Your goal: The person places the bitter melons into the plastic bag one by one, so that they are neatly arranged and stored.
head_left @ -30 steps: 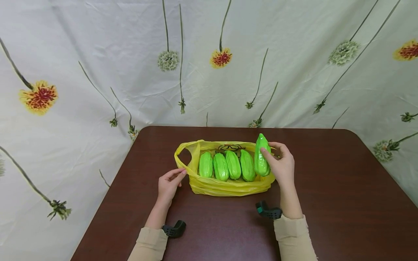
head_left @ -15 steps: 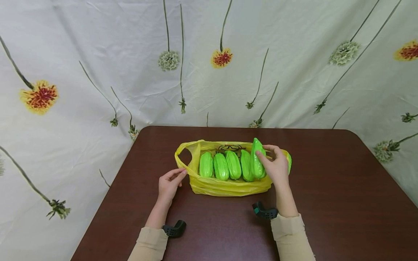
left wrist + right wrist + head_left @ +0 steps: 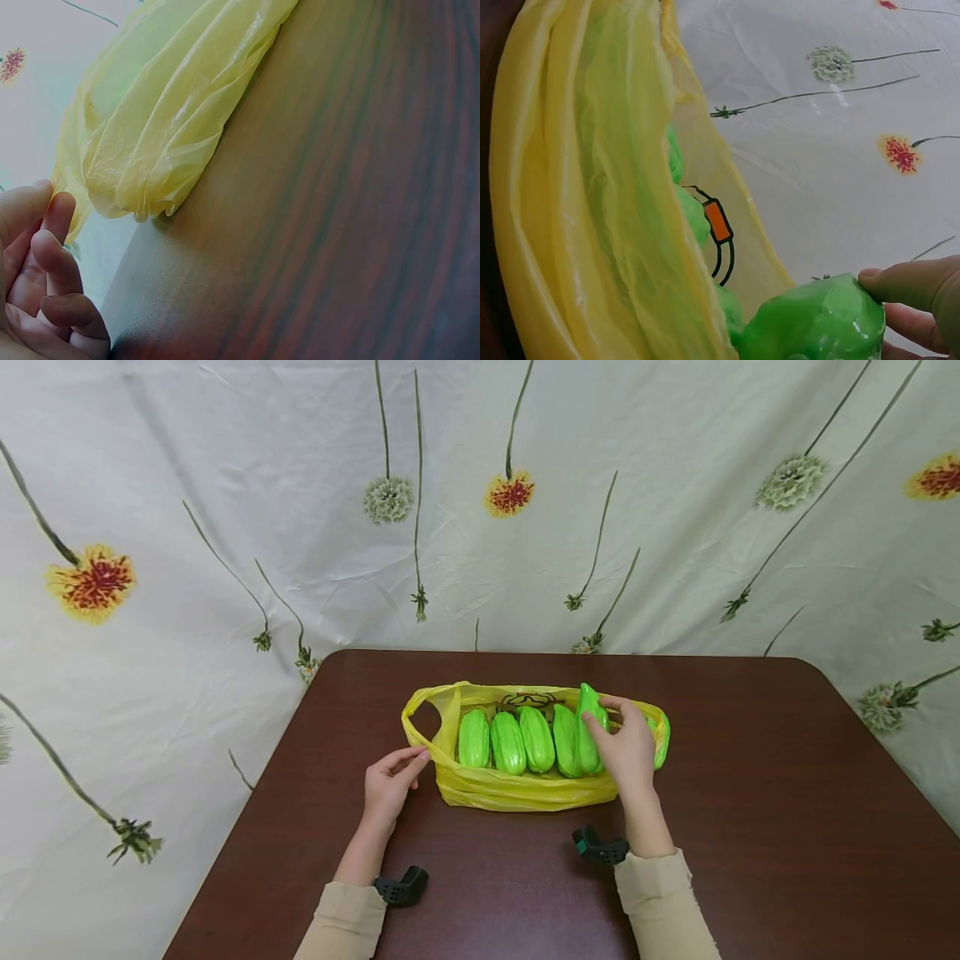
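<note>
A yellow plastic bag (image 3: 525,795) lies open on the table, with several long, glossy green fruits (image 3: 473,739) in a row inside. My left hand (image 3: 390,783) pinches the bag's edge by its left handle loop; thumb and forefinger meet on the film in the left wrist view. My right hand (image 3: 626,742) holds another long green fruit (image 3: 589,731) with a tapered top, thumb on its near side. That fruit leans upright within the bag's right part, against the neighbouring one. In the right wrist view the held fruit (image 3: 817,322) is at the bag's mouth, its lower part out of frame.
More green (image 3: 662,742) shows at the bag's right end, past my right hand. The dark brown table (image 3: 787,793) extends around the bag, its far edge near a white flowered cloth (image 3: 300,460). Black bands (image 3: 401,887) sit on both wrists.
My right hand has moved left and slightly down with the green fruit, bringing it beside the others in the bag. The bag's right end has come into sight. My left hand has stayed put.
</note>
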The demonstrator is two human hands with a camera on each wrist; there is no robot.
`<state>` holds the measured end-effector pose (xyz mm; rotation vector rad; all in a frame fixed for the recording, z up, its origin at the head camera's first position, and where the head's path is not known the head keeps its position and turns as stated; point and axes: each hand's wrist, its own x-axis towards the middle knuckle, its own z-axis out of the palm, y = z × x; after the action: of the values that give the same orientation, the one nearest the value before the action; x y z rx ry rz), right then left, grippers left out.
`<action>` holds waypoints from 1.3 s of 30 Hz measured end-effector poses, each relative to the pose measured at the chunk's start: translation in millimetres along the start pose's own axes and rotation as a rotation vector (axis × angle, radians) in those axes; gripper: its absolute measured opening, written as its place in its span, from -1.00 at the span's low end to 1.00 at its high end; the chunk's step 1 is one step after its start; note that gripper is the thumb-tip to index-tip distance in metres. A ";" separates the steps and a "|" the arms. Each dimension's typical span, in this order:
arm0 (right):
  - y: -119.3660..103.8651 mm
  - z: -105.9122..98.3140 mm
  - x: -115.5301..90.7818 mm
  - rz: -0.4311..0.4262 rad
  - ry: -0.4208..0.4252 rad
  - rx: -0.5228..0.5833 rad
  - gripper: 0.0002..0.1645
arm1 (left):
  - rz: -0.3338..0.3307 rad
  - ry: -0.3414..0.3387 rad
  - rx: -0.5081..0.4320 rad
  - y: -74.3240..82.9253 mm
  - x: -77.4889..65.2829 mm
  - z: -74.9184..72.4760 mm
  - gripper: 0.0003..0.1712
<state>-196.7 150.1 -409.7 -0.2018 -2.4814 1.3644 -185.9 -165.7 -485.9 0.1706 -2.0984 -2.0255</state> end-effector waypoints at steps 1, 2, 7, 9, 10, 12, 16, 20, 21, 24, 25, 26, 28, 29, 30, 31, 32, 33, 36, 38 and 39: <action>0.1 0.8 -0.4 0.000 0.002 -0.014 -0.52 | -0.001 -0.001 -0.002 0.0 0.1 0.0 -0.70; 0.3 1.7 -0.7 -0.001 0.003 -0.025 -0.52 | -0.004 -0.001 -0.004 -0.1 0.3 -0.1 -0.70; 1.6 4.8 -1.7 -0.005 0.003 -0.071 -0.53 | -0.028 -0.009 -0.018 2.5 0.3 -0.8 -0.72; 2.1 5.5 -1.7 -0.007 0.003 -0.079 -0.53 | -0.033 -0.014 -0.019 6.6 -1.1 -0.8 -0.73; 2.3 5.8 -1.8 -0.007 0.003 -0.079 -0.53 | -0.034 -0.016 -0.017 10.1 -2.5 -0.4 -0.74; 2.5 6.0 -1.9 -0.003 0.002 -0.081 -0.53 | -0.033 -0.019 -0.009 17.5 -5.7 0.5 -0.74; 3.5 6.4 -1.7 -0.003 0.002 -0.088 -0.54 | -0.029 -0.025 0.011 29.5 -11.3 2.0 -0.73; 4.1 6.5 -1.5 -0.004 0.007 -0.090 -0.54 | -0.030 -0.026 0.012 31.3 -12.3 2.2 -0.72; 4.1 6.5 -1.5 -0.004 0.011 -0.090 -0.54 | -0.032 -0.022 0.010 31.2 -12.3 2.3 -0.73; 3.6 6.2 -1.7 0.003 0.025 -0.091 -0.54 | -0.032 -0.020 0.002 30.6 -12.0 2.3 -0.74; 3.4 6.1 -1.7 0.006 0.030 -0.092 -0.54 | -0.031 -0.020 0.000 30.5 -12.0 2.3 -0.74; 3.4 6.0 -1.6 0.006 0.033 -0.094 -0.54 | -0.029 -0.020 -0.001 30.4 -11.8 2.3 -0.74; 3.2 5.6 -1.6 0.008 0.037 -0.093 -0.54 | -0.027 -0.019 -0.004 30.5 -12.0 2.3 -0.74; 3.0 5.4 -1.6 0.006 0.038 -0.096 -0.54 | -0.025 -0.019 -0.006 30.5 -12.1 2.3 -0.74; 3.0 5.2 -1.6 0.004 0.042 -0.100 -0.54 | -0.024 -0.019 -0.007 30.5 -12.1 2.3 -0.74; 3.0 5.1 -1.5 0.000 0.047 -0.104 -0.54 | -0.024 -0.019 -0.009 30.5 -12.1 2.3 -0.74; 3.0 5.0 -1.6 -0.003 0.052 -0.109 -0.55 | -0.024 -0.019 -0.011 30.5 -12.2 2.3 -0.74; 3.1 4.9 -1.7 -0.008 0.059 -0.116 -0.55 | -0.024 -0.019 -0.012 30.5 -12.3 2.2 -0.74; 3.9 4.9 -1.6 -0.018 0.071 -0.130 -0.55 | -0.023 -0.021 -0.015 30.3 -12.2 2.3 -0.74; 3.9 4.8 -1.7 -0.017 0.065 -0.126 -0.55 | -0.023 -0.022 -0.015 30.2 -12.2 2.3 -0.74; 3.9 4.7 -1.8 -0.016 0.062 -0.122 -0.55 | -0.023 -0.023 -0.015 30.1 -12.1 2.2 -0.75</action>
<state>-196.6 148.0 -415.7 -0.2468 -2.5107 1.1827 -172.6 -159.4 -456.9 0.1710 -2.1035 -2.0652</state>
